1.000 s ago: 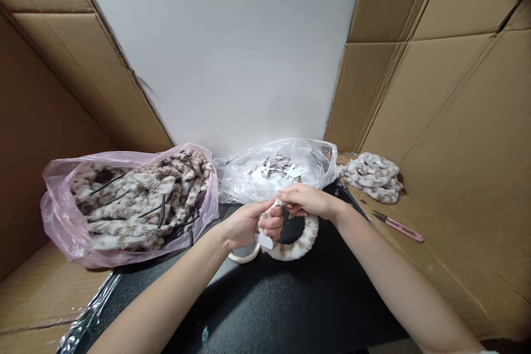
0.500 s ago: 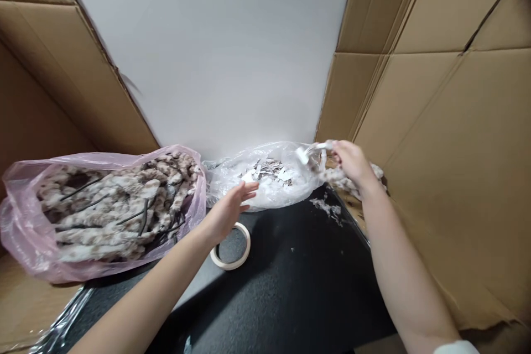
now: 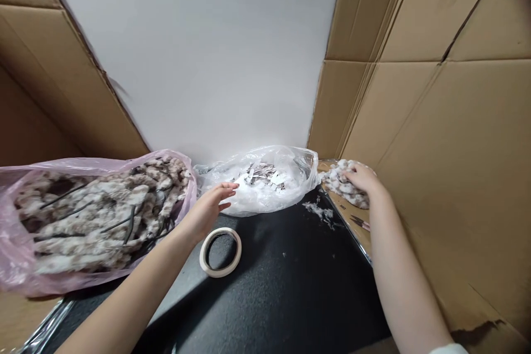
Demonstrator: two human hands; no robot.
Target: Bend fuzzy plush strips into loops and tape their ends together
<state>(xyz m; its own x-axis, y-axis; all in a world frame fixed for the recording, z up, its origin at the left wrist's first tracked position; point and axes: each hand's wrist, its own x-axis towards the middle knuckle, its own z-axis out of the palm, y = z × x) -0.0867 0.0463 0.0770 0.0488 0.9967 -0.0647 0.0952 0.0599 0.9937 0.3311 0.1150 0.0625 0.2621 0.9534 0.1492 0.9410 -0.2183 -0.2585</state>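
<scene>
My left hand (image 3: 208,211) hovers above the black table beside the clear plastic bag, its fingers stretched out and holding nothing. The clear bag (image 3: 290,199) lies open against the wall, with white fluff and small printed paper pieces (image 3: 264,175) inside. Below my left hand, a cream tape roll (image 3: 204,261) lies flat. At the right, my right hand (image 3: 363,178) is down on a piece of grey-and-white furry fabric (image 3: 352,194), fingertips closed into its pile and partly hidden by it.
A pink bag (image 3: 89,282) full of furry strips with black cords stands on the left. Scissors-like blades (image 3: 360,222) lie on cardboard below the furry fabric. Loose fluff (image 3: 321,213) is scattered on the black table (image 3: 282,298). Cardboard walls (image 3: 456,166) rise on both sides.
My right hand has moved down and right from the clear bag to the furry fabric; the white strip-like thing it held no longer shows. My left hand stays open. The view has shifted slightly.
</scene>
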